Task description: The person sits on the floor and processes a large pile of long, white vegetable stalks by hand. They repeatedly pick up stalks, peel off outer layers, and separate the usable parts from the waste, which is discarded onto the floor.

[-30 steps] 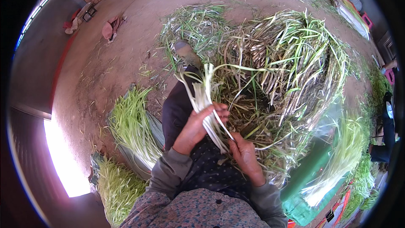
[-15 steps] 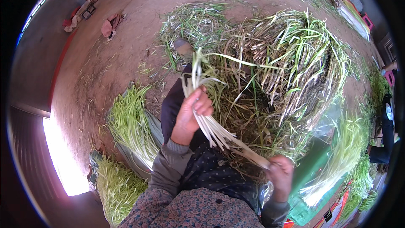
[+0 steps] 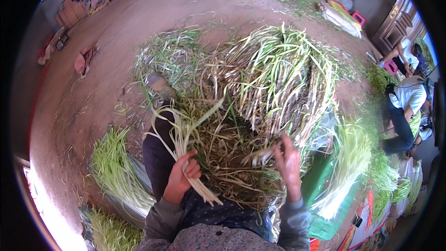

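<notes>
Sorting is judged partly done: beside the large uncleaned heap (image 3: 278,83), a small bunch (image 3: 186,153) is gripped by the left hand (image 3: 179,179), the right hand (image 3: 289,165) is spread open, and trimmed piles (image 3: 116,172) are laid left.

Pale-stalked green onion bunch (image 3: 186,155) — gripped upright, leaves splaying

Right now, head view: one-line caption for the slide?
Seated person's left hand grips a bunch of pale-stemmed green stalks while the right hand reaches into the heaped stalk pile.

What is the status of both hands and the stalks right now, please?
Left hand gripping a stalk bunch. Right hand open over the heap, touching loose stalks. Nothing blocking.
</notes>
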`<state>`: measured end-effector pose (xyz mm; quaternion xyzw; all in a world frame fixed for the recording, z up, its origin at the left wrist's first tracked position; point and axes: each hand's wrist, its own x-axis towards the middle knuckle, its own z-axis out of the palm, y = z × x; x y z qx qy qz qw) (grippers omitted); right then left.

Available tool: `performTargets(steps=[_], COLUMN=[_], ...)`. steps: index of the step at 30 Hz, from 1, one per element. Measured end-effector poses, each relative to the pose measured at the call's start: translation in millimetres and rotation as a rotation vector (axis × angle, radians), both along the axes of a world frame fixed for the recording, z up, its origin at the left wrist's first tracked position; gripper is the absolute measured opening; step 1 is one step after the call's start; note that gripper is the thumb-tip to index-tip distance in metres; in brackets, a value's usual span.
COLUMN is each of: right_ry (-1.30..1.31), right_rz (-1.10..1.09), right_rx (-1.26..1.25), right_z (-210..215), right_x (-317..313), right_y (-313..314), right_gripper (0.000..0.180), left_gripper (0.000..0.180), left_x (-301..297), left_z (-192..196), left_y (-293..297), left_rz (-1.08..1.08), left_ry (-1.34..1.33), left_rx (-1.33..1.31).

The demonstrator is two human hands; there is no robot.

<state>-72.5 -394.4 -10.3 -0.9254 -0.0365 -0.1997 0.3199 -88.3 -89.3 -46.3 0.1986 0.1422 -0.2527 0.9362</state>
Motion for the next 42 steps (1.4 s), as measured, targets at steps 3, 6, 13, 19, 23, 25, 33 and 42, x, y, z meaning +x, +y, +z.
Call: performTargets(steps=[3, 6, 13, 19, 23, 25, 33, 42], right_ry=[0.074, 0.033, 0.248, 0.622, 0.595, 0.483, 0.509, 0.2], right_rz=[-0.125, -0.263, -0.128, 0.391, 0.446, 0.479, 0.514, 0.239], right_rx=[0.227, 0.148, 0.933, 0.975, 0.564, 0.402, 0.195, 0.337], right_z=[6.3, 20.2, 1.2, 7.8, 3.8, 7.5, -11.2, 10.1], right_x=[40.9, 71.8, 86.1, -13.0, -48.6, -49.7, -57.2, -22.5], right_y=[-22.8, -23.9, -28.6, 40.9, 81.6, 88.8, 68.7, 56.3], right_gripper=[0.03, 0.029, 0.015, 0.006, 0.007, 0.009, 0.017, 0.03], left_gripper=[0.027, 0.024, 0.014, 0.023, 0.03, 0.02, 0.011, 0.018], left_x=[-0.5, 10.8, 21.9, 20.4, 17.1, 16.9, 17.6, 22.4], left_z=[11.0, 26.1, 43.0, 53.1, 54.7, 47.5, 36.4, 40.1], left_y=[-0.8, 5.8, -0.8, -19.5, -46.9, -52.0, -36.7, -31.8], left_rz=[0.016, 0.109, 0.054, -0.047, -0.229, -0.251, -0.095, -0.059], left_ry=[-0.029, -0.161, -0.242, -0.293, -0.302, -0.362, -0.357, -0.309], left_rx=[-0.005, 0.07, 0.132, 0.356, 0.719, 0.713, 0.614, 0.84])
